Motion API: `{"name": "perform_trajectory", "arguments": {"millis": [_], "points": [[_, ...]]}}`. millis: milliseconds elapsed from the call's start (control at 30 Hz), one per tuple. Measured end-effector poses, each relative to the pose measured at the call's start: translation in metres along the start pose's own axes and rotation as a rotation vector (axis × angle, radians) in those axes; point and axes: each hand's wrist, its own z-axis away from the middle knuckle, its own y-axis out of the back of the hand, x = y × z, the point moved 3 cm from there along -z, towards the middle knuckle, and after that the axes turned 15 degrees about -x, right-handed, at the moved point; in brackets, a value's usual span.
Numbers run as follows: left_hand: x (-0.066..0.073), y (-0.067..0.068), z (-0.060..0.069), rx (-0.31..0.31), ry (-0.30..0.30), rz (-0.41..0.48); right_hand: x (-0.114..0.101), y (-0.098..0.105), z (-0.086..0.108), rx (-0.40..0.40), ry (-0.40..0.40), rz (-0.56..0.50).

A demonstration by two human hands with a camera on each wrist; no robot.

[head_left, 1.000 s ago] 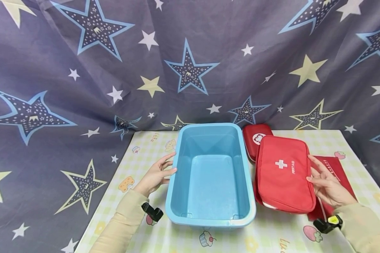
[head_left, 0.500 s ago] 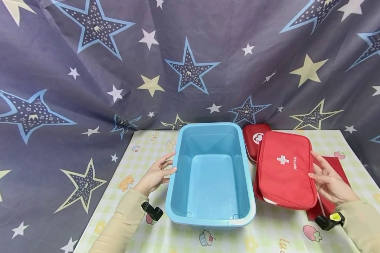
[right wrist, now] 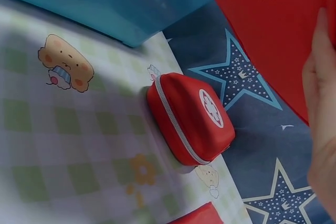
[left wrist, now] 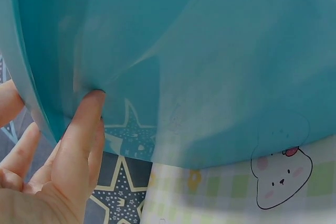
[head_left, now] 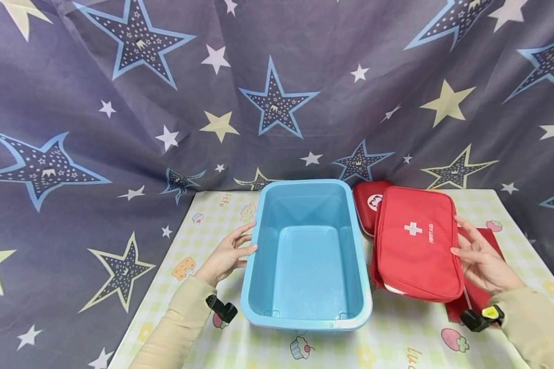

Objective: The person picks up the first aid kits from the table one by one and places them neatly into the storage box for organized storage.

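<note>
A light-blue plastic bin (head_left: 309, 277) stands in the middle of the table. My left hand (head_left: 228, 253) touches its left side with fairly straight fingers; in the left wrist view one finger (left wrist: 86, 129) rests against the outer wall below the rim. On the bin's right, my right hand (head_left: 482, 261) grips the right edge of a red first aid bag (head_left: 415, 266) with a white cross, thumb on the front and other fingers partly hidden. The bag hangs tilted above the table. A smaller red zipped hard case (right wrist: 191, 116) with a white emblem lies behind it.
A flat red item (head_left: 482, 302) lies on the table under the bag, mostly covered. The checked tablecloth (head_left: 332, 353) has cartoon prints. A dark star-patterned curtain (head_left: 304, 133) hangs behind the table and to its sides.
The first aid bag has shifted slightly away from me and to the right, together with my right hand. My left hand and the bin have stayed in place.
</note>
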Motion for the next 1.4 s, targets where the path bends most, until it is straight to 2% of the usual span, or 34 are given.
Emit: {"name": "perform_trajectory", "arguments": {"millis": [500,733,933,1067,1400], "points": [[-0.001,0.002,0.001,0.006,-0.002,-0.001,-0.005,-0.003,-0.011,-0.018,0.012,0.001],[-0.001,0.003,0.003,0.008,-0.007,-0.004,-0.005,-0.005,-0.018,-0.052,0.012,-0.023],[0.000,0.001,0.002,-0.011,-0.008,0.001,-0.010,-0.009,-0.023,-0.079,0.020,-0.041],[0.000,0.002,0.001,-0.002,-0.005,0.001,-0.013,-0.013,-0.026,-0.079,0.020,-0.051],[-0.001,0.000,0.002,-0.017,-0.022,0.007,-0.010,-0.022,-0.038,-0.096,0.014,-0.051]]}}
